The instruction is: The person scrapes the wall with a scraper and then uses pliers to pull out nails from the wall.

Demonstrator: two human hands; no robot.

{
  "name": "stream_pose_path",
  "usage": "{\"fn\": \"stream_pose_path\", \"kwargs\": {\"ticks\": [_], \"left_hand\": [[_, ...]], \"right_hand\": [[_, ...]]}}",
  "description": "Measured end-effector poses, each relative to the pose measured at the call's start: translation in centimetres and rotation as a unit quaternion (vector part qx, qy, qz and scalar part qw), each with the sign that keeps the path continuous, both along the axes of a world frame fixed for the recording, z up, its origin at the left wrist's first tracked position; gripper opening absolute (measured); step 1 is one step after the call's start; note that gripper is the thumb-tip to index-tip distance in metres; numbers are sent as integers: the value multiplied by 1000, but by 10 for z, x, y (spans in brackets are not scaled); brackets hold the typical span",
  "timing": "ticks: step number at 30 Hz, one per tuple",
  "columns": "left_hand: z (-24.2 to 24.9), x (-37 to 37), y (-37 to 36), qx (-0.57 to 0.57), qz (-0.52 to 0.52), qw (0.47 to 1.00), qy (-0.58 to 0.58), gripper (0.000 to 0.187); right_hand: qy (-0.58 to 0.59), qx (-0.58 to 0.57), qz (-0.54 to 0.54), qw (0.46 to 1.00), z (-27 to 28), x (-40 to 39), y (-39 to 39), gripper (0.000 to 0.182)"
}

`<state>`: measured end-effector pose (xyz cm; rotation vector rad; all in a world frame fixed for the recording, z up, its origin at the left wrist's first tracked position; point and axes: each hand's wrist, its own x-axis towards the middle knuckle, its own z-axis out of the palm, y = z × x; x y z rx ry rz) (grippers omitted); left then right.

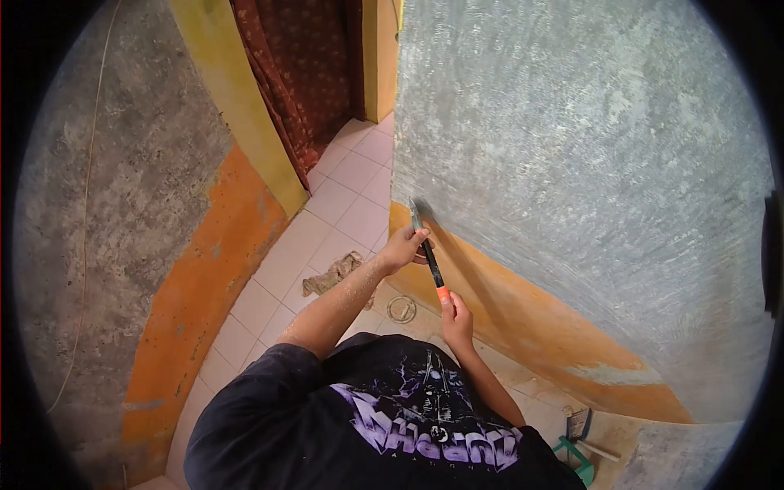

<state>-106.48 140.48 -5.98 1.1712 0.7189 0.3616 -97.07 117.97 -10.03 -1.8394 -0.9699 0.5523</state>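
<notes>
A long-handled scraper with a black shaft, an orange band and a narrow grey metal end slants up in front of me. My left hand is wrapped round the shaft just below the metal end. Lower down, my right hand grips the handle by the orange band. The metal end lies at the bottom of the grey, streaky wall, right by where the orange painted band begins. A shadow of the tool falls across that band.
Behind my left forearm, a crumpled cloth lies on the tiled floor, with a round ring-like object near it. A green plastic item stands at lower right. A red curtain hangs in the doorway; another wall rises left.
</notes>
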Motion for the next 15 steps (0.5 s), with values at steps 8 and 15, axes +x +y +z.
{"fn": "stream_pose_path", "kwargs": {"ticks": [8,15], "left_hand": [[6,-15,14,4,3,1000,11,46],[-11,-25,33,-15,43,999,-2,42]], "right_hand": [[2,-40,-8,999,14,-21,18,35],[-47,-58,6,997,20,-29,38,37]]}}
